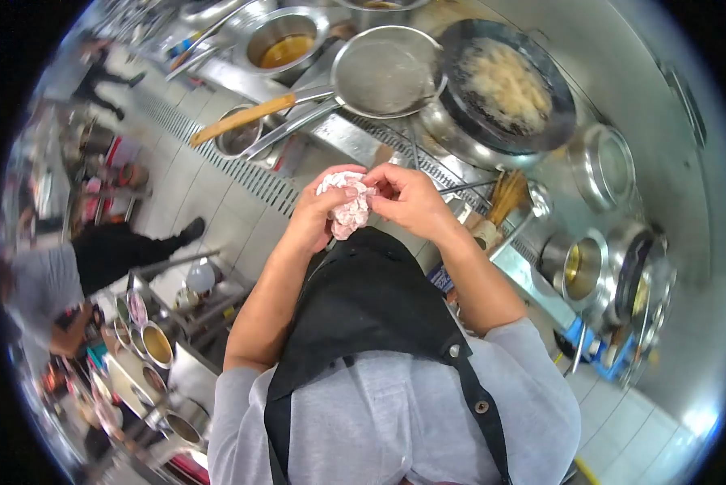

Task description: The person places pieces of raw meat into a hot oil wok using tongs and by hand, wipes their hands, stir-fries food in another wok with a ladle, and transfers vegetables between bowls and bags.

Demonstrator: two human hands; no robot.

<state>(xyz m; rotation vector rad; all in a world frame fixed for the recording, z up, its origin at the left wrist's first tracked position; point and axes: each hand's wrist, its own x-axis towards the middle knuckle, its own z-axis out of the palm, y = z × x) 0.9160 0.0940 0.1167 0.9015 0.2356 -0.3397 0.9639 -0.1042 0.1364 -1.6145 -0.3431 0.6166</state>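
A crumpled, pinkish-white cloth (348,206) is bunched up in front of the black apron. My left hand (308,217) is wrapped round it, thumb across the top. With fingertips pinched at the cloth's right side, my right hand (415,200) grips its edge. Just beyond both hands, a wire-mesh strainer (387,73) with a wooden handle (246,119) rests over the range edge. To its right, a dark wok (561,121) holds pale pieces (508,85) in bubbling oil.
A pot of amber liquid (286,50) stands at the back left. Right of me are a bamboo brush (507,196), a ladle (539,198) and metal pots (581,267). Another person (48,279) stands at left, near a counter with containers (157,343). A floor drain grate (217,149) runs alongside.
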